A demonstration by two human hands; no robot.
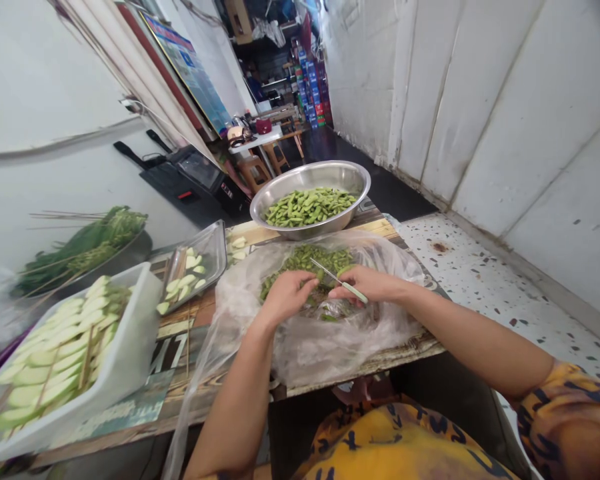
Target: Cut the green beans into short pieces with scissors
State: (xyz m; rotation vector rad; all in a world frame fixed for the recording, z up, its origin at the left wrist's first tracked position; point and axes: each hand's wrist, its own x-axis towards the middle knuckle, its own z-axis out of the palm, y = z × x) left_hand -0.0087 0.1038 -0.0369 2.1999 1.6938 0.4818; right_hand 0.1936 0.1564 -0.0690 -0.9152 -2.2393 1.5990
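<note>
My right hand (367, 283) is closed on a small knife with a pale green handle (354, 291); its thin blade points up and left over a heap of green bean pods (307, 261). The pods lie in an opened clear plastic bag (330, 333) on the wooden table (395, 357). My left hand (287, 295) rests on the pods just left of the blade, fingers curled down into the heap; what they pinch is hidden. Beyond the bag stands a big steel bowl (353, 177) holding more green pods.
A white tub (130, 347) of skewered pale green slices sits at the left. A metal tray (213, 250) with a few slices lies behind it, and a dish of leafy greens with skewers (87, 243) further left. A tiled wall (480, 100) runs along the right.
</note>
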